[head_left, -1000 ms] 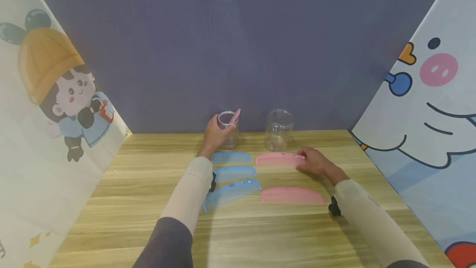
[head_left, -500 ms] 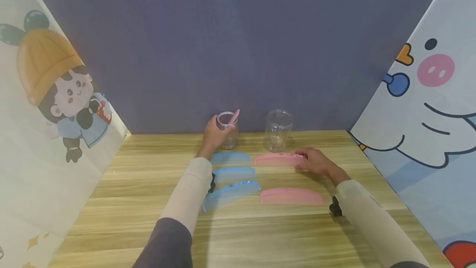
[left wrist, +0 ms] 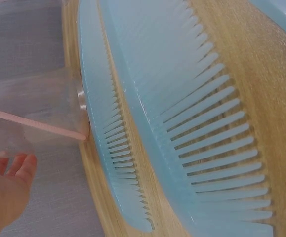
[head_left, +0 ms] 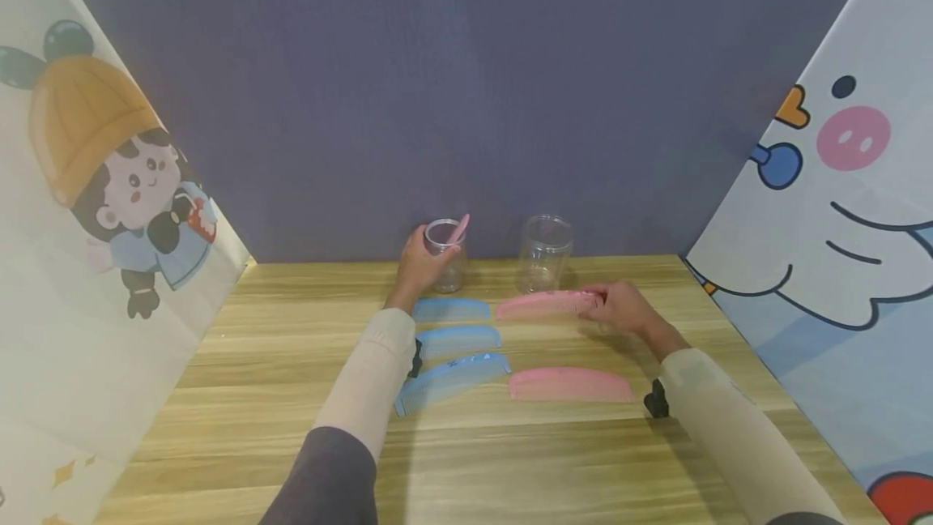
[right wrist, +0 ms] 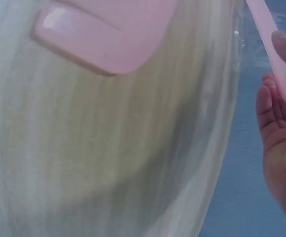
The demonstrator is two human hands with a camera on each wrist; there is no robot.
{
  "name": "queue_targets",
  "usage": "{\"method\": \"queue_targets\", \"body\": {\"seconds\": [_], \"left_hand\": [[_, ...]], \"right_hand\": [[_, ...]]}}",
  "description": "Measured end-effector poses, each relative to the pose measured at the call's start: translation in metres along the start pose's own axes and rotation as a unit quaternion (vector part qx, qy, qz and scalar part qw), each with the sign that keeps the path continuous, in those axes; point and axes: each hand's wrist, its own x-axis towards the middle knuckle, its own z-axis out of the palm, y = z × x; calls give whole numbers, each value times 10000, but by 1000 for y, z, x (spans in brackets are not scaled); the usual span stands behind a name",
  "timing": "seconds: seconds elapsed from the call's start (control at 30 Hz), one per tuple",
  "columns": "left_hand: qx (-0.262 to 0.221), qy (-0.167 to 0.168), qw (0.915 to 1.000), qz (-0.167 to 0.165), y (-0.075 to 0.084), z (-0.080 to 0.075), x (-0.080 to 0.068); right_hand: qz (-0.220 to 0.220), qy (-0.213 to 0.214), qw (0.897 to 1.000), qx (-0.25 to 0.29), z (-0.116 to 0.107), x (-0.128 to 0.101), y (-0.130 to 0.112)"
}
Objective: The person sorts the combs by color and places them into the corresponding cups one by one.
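My left hand (head_left: pixel 423 264) grips a clear plastic cup (head_left: pixel 450 272) at the back of the table, its thumb near the rim. A pink comb (left wrist: pixel 39 125) leans inside that cup, its end above the rim. My right hand (head_left: pixel 619 308) pinches the right end of a second pink comb (head_left: pixel 543 303), seen also between thumb and fingers in the right wrist view (right wrist: pixel 271 44). That comb is slightly tilted, teeth down, in front of another clear cup (head_left: pixel 545 253). A third pink comb (head_left: pixel 571 385) lies flat on the table, nearer the front.
Three blue combs lie in a column on the left: a far one (head_left: pixel 452 310), a middle one (head_left: pixel 459 339) and a near, slanted one (head_left: pixel 453 382). A dark wall (head_left: pixel 466 104) rises behind the wooden table (head_left: pixel 466 468); printed panels flank it.
My right hand has raised the pink comb a little off the table, tipping it more upright. My left hand has stayed at its cup.
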Motion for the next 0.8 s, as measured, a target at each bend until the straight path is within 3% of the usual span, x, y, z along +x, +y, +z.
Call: {"method": "queue_targets", "body": {"seconds": [0.37,0.6,0.8], "left_hand": [[9,3,10000,-18,-3,2,3],[-2,-21,10000,-28,-3,2,3],[20,-3,10000,-26,-1,1,1]], "right_hand": [[-234,321,9991,132,-14,4,-8],[-23,320,9991,275,-27,8,-18],[-199,506,9977,395,-39,14,-31]]}}
